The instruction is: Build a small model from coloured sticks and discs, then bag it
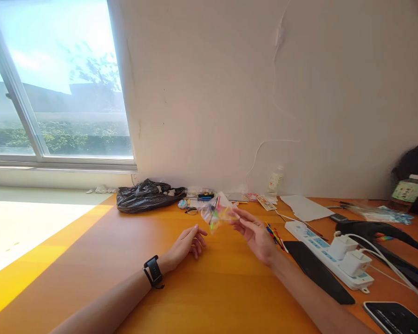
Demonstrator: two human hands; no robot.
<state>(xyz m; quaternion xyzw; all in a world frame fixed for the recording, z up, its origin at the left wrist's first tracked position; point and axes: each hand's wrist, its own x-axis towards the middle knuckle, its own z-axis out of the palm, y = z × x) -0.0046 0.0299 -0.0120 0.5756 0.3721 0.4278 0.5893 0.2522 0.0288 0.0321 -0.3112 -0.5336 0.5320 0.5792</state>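
My right hand (256, 235) pinches a small clear plastic bag (216, 213) by its right edge, above the table. Small coloured pieces show through the plastic, among them green, red, yellow and dark ones; motion blur hides what they are. To the left of the bag and apart from it, my left hand (190, 243) hovers low with relaxed, slightly curled fingers and holds nothing. A black watch (153, 272) sits on the left wrist. Partly behind my right hand lie several thin coloured sticks (276, 235) on the wooden table (209, 287).
A black plastic bag (142, 197) lies by the wall, with glasses (191, 211) beside it. On the right are a power strip (329, 255) with plugged-in chargers, a dark flat slab (316, 271), a phone (397, 317), white paper (305, 207) and a bottle (407, 189). Another bottle (275, 181) stands by the wall.
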